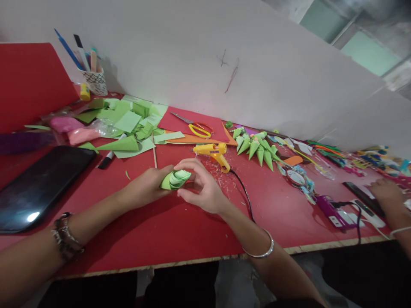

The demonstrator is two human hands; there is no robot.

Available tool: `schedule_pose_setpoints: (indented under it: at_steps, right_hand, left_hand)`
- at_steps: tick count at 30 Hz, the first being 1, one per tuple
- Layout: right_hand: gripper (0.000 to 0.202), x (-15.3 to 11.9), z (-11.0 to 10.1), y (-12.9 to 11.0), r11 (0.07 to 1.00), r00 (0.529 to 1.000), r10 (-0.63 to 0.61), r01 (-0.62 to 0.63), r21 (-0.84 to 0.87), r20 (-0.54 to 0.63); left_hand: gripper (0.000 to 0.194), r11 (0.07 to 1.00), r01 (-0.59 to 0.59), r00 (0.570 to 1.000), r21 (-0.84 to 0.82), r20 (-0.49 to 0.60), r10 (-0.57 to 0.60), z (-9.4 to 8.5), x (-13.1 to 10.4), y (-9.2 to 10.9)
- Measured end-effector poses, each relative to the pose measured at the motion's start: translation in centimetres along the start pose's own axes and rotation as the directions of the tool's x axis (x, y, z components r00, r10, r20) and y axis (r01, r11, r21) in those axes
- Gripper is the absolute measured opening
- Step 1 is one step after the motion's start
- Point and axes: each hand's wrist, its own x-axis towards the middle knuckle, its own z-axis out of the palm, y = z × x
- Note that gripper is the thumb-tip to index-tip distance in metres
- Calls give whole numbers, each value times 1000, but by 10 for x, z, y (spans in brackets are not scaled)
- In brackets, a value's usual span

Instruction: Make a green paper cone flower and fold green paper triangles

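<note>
A rolled green paper piece (176, 179) is held above the red table (192, 231), its layered open end facing right. My left hand (149, 186) is wrapped round its left side. From the right, my right hand (204, 186) curves its fingers and thumb around the other end, touching the paper's edge. Just behind my hands lies a yellow glue gun (212, 150) with a black cord. A thin wooden stick (154, 152) rests behind my left hand. Green paper sheets (128, 122) are piled at the back left.
Scissors (199, 129) lie on red paper. Folded green cones (255, 147) sit behind the glue gun to the right. A black tray (45, 188) is at the left, below a pen cup (96, 81). Another person's hand (388, 192) is at the far right near a purple power strip (335, 212).
</note>
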Motion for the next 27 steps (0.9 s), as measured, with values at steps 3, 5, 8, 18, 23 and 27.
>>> schedule_pose_setpoints:
  at_steps: [3, 5, 8, 18, 23, 27]
  right_hand:
    - [37, 0, -1, 3, 998, 999, 10, -12, 67, 30]
    - [37, 0, -1, 3, 997, 999, 16, -19, 77, 44]
    - [35, 0, -1, 1, 1000, 999, 13, -13, -2, 39]
    - [46, -1, 1, -8, 881, 996, -92, 78, -467, -7]
    - [49, -1, 2, -10, 803, 996, -78, 87, -590, 42]
    - [49, -1, 2, -12, 834, 996, -84, 91, -544, 39]
  left_hand:
    - [16, 998, 36, 999, -49, 38, -34, -3, 0, 5]
    - [10, 996, 41, 997, -79, 73, -36, -5, -1, 7]
    - [12, 994, 21, 997, -103, 72, -13, -4, -1, 6]
    - [15, 984, 36, 997, -177, 77, -22, 3, -1, 0]
    - [14, 991, 19, 998, -134, 59, -11, 3, -1, 0]
    - [10, 993, -34, 999, -117, -6, 34, 3, -1, -3]
